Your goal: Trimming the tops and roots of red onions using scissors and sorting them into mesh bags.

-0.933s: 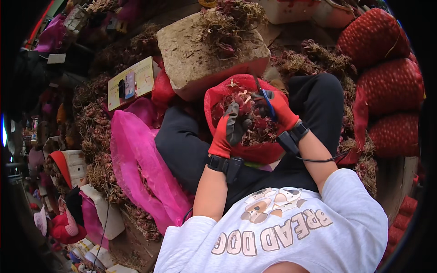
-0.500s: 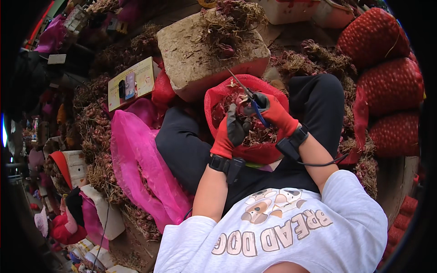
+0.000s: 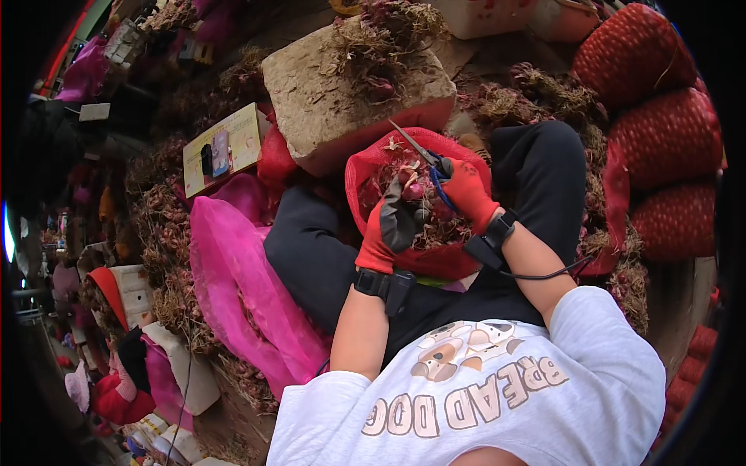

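Observation:
My left hand [image 3: 388,225], in a red glove with a dark palm, is curled over the red mesh bag [image 3: 354,179]. A shiny pink shallot [image 3: 417,190] lies against its fingertips; the fingers partly hide the grip. My right hand [image 3: 465,189], gloved alike, is closed round the blue handles of a pair of scissors [image 3: 416,144]. Their long blades point up and left, across the bag's far rim. Between my legs the bag stands wide at the mouth, with shallots and dry trimmings inside.
Beyond the bag sits a dirt-covered foam block [image 3: 311,85] bearing dried shallot bunches [image 3: 388,39]. A pink mesh sack [image 3: 233,272] lies by my left leg. A phone [image 3: 221,151] rests on a carton [image 3: 245,136]. Filled red sacks [image 3: 660,140] are stacked at right.
The fingers of my left hand have shifted slightly up, and a pink shallot now shows beside them. My right hand and the scissors have barely moved.

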